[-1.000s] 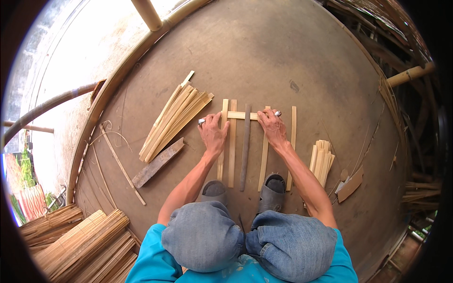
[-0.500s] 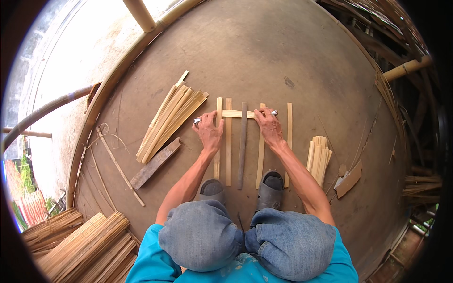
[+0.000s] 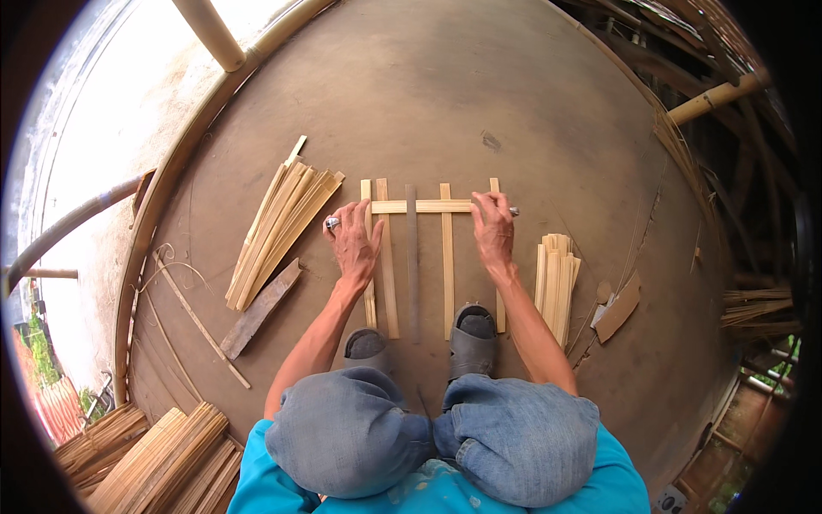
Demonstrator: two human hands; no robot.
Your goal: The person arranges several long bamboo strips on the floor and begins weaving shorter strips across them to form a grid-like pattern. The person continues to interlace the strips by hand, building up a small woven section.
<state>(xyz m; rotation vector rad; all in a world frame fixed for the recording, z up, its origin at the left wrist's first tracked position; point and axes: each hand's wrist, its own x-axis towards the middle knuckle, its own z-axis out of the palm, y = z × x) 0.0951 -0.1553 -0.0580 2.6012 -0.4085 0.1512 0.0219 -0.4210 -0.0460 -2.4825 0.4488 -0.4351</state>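
Note:
Several bamboo strips lie lengthwise in front of my feet, with a dark strip (image 3: pixel 412 265) in the middle. A pale crosswise strip (image 3: pixel 428 206) spans them near their far ends and passes under the dark one. My left hand (image 3: pixel 352 244) has its thumb and fingers closed around the leftmost lengthwise strip (image 3: pixel 370 291), beside the crosswise strip's left end. At the other end, my right hand (image 3: pixel 494 233) is closed with curled fingers at the crosswise strip's tip and the rightmost lengthwise strip (image 3: pixel 494 184). Its exact grip is partly hidden by the fingers.
A fanned bundle of strips (image 3: pixel 287 227) and a dark flat board (image 3: pixel 261 310) lie at left. Right of my right forearm is a shorter bundle (image 3: pixel 556 287), with a cardboard scrap (image 3: pixel 618 308) beyond. More strips (image 3: pixel 163 458) are stacked at lower left. My sandals (image 3: pixel 472 347) flank the near strip ends.
My right hand has shifted right along the crosswise strip, from the fourth lengthwise strip to the rightmost one. My left hand stays at the left end. The whole view has shifted slightly.

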